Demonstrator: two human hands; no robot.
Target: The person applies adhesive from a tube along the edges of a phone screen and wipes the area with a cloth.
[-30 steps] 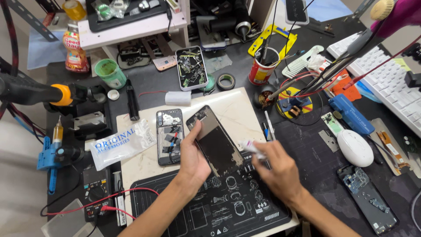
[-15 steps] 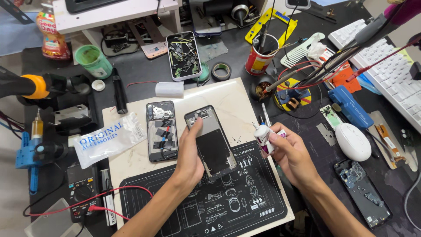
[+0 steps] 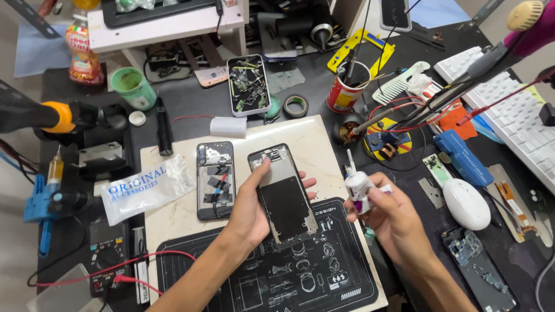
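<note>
Your forearms run off the bottom edge, and your left hand point(image 3: 251, 211) hides the left side of the phone frame point(image 3: 283, 196) it grips, thumb on the upper part. The frame is black, opened, a grey plate above a dark panel, tilted over the black repair mat point(image 3: 277, 277). Your right hand point(image 3: 393, 216), just right of it, is clenched on a small white bottle point(image 3: 357, 185) with a thin nozzle; its label is too small to read. Beyond your left hand lies a second opened phone point(image 3: 215, 179) on the table point(image 3: 185, 104).
</note>
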